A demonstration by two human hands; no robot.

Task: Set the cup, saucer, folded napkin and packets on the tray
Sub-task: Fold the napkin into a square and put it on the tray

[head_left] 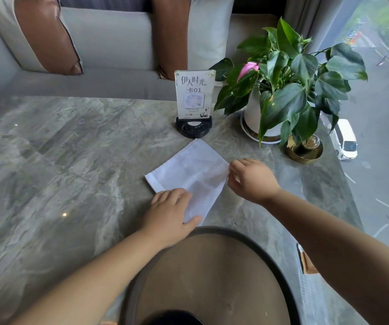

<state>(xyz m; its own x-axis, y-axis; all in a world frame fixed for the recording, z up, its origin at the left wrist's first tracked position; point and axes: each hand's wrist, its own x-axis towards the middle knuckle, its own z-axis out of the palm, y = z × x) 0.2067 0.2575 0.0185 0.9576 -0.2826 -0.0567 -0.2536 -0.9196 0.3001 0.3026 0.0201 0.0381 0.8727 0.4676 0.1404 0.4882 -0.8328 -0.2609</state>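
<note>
Folding is the step in hand, I judge: one white napkin (188, 177) lies flat on the marble table (60, 160), just beyond the far rim of the round tray (275, 261), the landmark for all places here. The left hand (172, 214) rests flat and open on the napkin's near corner, close to the tray rim. The right hand (252, 179), farther from the tray, pinches the napkin's right corner between fingertips.

The cloth looks thin, light and soft (it will sag if lifted by one corner), so holding two corners, or sliding a palm under the fold, seems safer.

Counting: one napkin, one tray, two hands. Beyond the napkin stand one sign holder (194, 102) and one potted plant (282, 90). I see no cup, saucer or packets; a dark object at the tray's near edge I cannot identify.
</note>
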